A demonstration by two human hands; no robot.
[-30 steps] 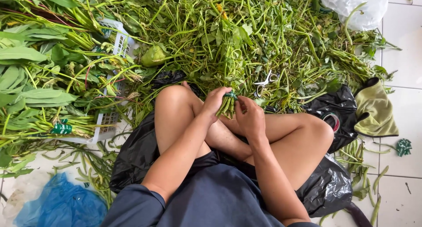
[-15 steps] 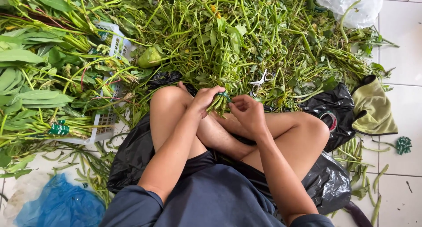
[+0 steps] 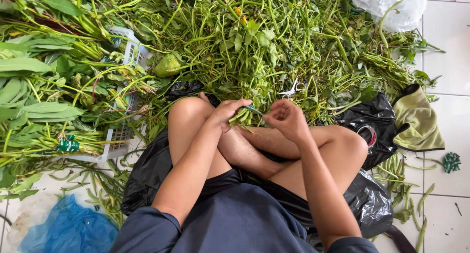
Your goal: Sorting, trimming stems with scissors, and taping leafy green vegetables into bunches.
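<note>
Stems (image 3: pixel 241 117), a small green bundle of them, sit at frame center just above your crossed legs, gripped in your left hand (image 3: pixel 226 115). That hand is closed around the bundle near one end, with the loose tips poking out toward the lower right. Your right hand (image 3: pixel 285 119) is just beside it, fingers curled together and pinched on something thin at the bundle; what exactly it pinches is too small to tell, though it looks like a green tie.

Judging by their look, the stems are light, bendy and easily bruised, and a bunch like this will splay if you hold it loosely. Keep your grip around the middle of the bunch, where the stalks lie parallel, not at the floppy tips. Squeeze only enough to keep them gathered; they would likely snap or crush under a hard clamp.

A big heap of greens (image 3: pixel 254 42) fills the top of the frame. Scissors (image 3: pixel 292 90) lie on it just above your right hand. A white basket (image 3: pixel 123 130) sits at left, partly buried in leaves. Black bags (image 3: pixel 372 123) lie under and beside your legs, a green cloth (image 3: pixel 417 121) at right, a blue bag (image 3: pixel 68 231) at lower left, and a clear bag (image 3: pixel 391 5) at upper right.
</note>
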